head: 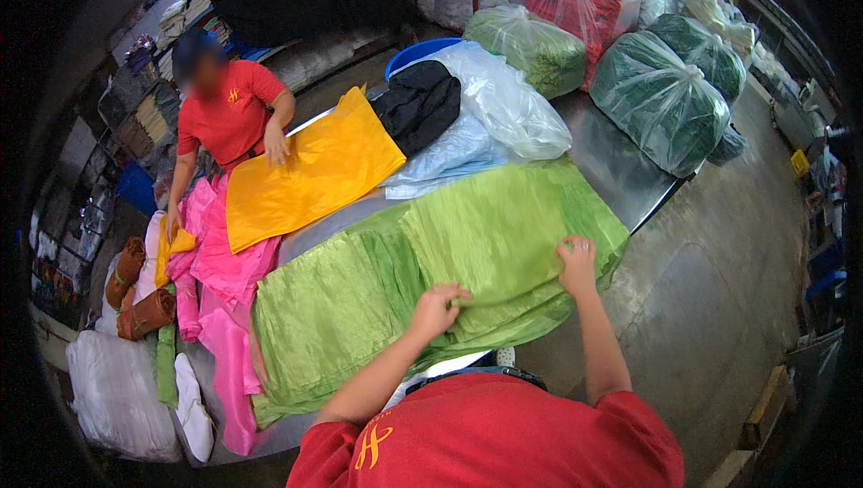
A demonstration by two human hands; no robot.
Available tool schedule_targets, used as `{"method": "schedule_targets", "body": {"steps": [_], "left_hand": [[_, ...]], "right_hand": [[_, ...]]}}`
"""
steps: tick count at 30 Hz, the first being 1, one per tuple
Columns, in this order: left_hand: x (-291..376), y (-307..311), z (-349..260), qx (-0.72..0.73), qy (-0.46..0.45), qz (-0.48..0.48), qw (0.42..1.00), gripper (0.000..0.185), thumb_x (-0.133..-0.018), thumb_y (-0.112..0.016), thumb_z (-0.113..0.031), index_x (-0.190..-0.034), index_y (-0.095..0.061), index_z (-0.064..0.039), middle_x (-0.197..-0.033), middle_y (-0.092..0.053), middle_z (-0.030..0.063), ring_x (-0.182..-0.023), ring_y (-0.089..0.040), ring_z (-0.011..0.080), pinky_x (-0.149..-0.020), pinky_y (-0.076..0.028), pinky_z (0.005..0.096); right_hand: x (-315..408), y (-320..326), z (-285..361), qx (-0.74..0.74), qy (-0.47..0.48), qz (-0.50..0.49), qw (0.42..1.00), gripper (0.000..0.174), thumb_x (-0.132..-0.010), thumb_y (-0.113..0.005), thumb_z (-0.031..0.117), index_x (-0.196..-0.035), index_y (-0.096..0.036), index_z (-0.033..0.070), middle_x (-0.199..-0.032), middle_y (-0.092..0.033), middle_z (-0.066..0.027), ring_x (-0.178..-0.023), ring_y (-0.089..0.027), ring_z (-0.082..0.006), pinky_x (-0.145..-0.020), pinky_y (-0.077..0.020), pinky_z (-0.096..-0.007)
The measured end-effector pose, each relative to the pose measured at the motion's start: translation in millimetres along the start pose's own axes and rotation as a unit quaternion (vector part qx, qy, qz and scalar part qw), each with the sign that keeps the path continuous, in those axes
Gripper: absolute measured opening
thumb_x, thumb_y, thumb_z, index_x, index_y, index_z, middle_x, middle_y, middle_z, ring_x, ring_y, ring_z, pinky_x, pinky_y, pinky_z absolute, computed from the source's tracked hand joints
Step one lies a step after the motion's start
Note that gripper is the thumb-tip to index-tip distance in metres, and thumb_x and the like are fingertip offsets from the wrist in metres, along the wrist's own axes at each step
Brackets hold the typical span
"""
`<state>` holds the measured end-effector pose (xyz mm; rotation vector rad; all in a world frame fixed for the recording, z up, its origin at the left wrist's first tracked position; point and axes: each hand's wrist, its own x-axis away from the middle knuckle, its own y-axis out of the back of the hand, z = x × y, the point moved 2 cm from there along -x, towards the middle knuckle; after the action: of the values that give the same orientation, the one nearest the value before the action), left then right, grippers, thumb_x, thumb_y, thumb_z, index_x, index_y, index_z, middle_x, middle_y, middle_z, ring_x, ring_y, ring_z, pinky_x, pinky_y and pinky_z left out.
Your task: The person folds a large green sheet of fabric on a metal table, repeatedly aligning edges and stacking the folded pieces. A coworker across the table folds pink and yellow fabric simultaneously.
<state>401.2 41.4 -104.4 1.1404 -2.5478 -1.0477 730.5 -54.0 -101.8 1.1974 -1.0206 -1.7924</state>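
Light green sheer cloth (485, 225) lies in layers on the metal table in front of me. My left hand (435, 313) is at the near left corner of its top layer, fingers bent around the edge. With thumb and fingers, my right hand (578, 262) pinches the right edge of the same layer. The cloth looks slightly blurred between my hands. To the left lies another stack of green cloth (323, 326), flat, with darker green folds between the two stacks.
Across the table a co-worker (232, 104) in a red shirt touches yellow cloth (317, 164). Pink cloth (232, 367) and brown rolls (145, 313) lie left. Black cloth (425, 104), clear plastic (506, 97) and bagged green bundles (661, 104) stand beyond. The metal table (607, 151) ends at right.
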Motion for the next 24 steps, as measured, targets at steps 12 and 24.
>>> {"method": "schedule_targets", "body": {"steps": [12,24], "left_hand": [[21.8,-49.3,11.1,-0.134,0.016,0.124,0.983,0.043,-0.078,-0.069,-0.01,-0.12,-0.072,-0.022,-0.137,-0.063,0.001,-0.141,-0.043,0.0298,-0.114,-0.031,0.0633],[38.2,-8.0,11.3,-0.136,0.01,0.085,0.987,0.061,-0.088,-0.067,-0.054,-0.143,-0.055,-0.03,-0.159,-0.037,0.006,-0.152,-0.022,0.0346,-0.112,-0.018,0.076]], "right_hand": [[36.7,-3.6,-25.5,-0.04,-0.005,0.102,0.994,0.057,-0.069,-0.067,-0.003,-0.117,-0.074,0.026,-0.148,-0.044,-0.0123,-0.139,-0.039,-0.0381,-0.117,-0.0267,-0.0587],[30.3,-3.7,-37.7,0.116,-0.191,0.187,0.957,0.084,-0.08,-0.059,-0.009,-0.146,-0.049,0.043,-0.163,-0.026,-0.0158,-0.15,-0.022,-0.0418,-0.118,-0.0124,-0.0707]]}}
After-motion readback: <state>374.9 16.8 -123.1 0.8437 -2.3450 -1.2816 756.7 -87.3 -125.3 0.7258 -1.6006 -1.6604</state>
